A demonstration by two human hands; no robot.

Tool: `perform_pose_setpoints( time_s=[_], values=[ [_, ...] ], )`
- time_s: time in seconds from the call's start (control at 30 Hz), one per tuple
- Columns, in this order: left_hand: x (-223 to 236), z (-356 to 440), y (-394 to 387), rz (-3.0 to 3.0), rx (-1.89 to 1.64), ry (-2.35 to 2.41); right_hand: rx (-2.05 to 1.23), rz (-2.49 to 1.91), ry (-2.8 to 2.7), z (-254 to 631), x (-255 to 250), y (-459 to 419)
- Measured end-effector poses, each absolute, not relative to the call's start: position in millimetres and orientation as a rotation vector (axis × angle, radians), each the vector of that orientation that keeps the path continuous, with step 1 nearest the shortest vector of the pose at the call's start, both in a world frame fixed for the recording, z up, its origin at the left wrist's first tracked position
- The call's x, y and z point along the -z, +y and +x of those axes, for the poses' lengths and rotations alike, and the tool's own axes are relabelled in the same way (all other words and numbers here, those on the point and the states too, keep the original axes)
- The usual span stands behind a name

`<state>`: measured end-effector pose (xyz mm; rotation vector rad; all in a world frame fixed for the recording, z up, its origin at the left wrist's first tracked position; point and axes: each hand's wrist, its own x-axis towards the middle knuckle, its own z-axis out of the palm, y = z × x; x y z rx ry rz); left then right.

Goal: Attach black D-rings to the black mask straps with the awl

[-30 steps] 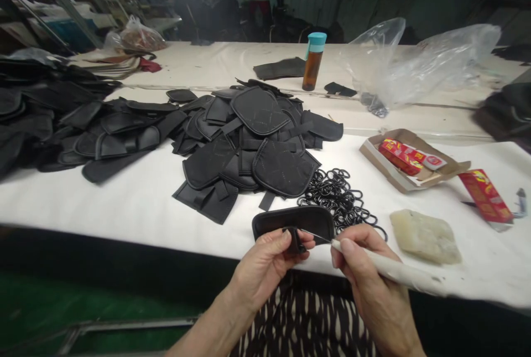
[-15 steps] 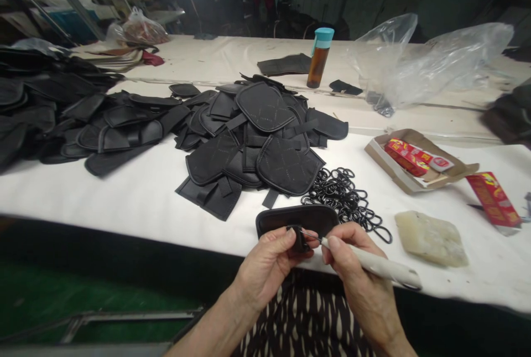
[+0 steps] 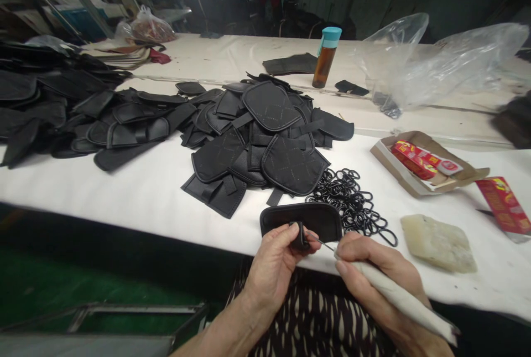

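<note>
At the table's front edge, my left hand (image 3: 277, 260) pinches the folded strap of a black leather piece (image 3: 319, 217) between thumb and fingers. The piece has a rounded, piped edge and rests partly on the table. My right hand (image 3: 373, 268) is closed round the pale wrapped handle of an awl (image 3: 394, 289). Its thin metal shank points left to the strap, near my left fingertips; I cannot tell whether the tip is in the leather. Just behind my right hand lies a heap of black metal rings (image 3: 352, 199).
A pile of black leather pieces (image 3: 265, 135) stands mid-table, with more pieces (image 3: 136, 124) to the left. On the right are a yellowish block (image 3: 438, 243), a cardboard tray (image 3: 398, 171) with red boxes and another red box (image 3: 504, 207). Behind stand a bottle (image 3: 324, 61) and plastic bags (image 3: 448, 69).
My right hand and the awl have drawn back to the right and down, and more of the metal shank shows. My left hand still pinches the strap. The view has shifted slightly.
</note>
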<state>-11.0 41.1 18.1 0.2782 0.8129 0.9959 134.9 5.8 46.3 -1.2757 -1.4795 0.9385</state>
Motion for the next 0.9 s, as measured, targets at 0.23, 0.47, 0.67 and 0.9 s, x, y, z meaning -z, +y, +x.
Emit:
perform_pose_setpoints(
  time_s=[0.23, 0.47, 0.67, 0.9],
  values=[
    [-18, -10, 39, 0.229, -1.023, 0.829, -0.846, -1.386, -1.193, 134, -58, -7],
    [-18, -9, 39, 0.233, -1.024, 0.863, -0.816, -1.414, -1.171, 136, -56, -14],
    [-17, -10, 39, 0.198, -1.03, 0.859, -0.796, -1.403, -1.224, 141, -56, -16],
    [-17, -11, 40, 0.184, -1.037, 0.842, -0.844, -1.416, -1.327, 151, -55, -19]
  ],
)
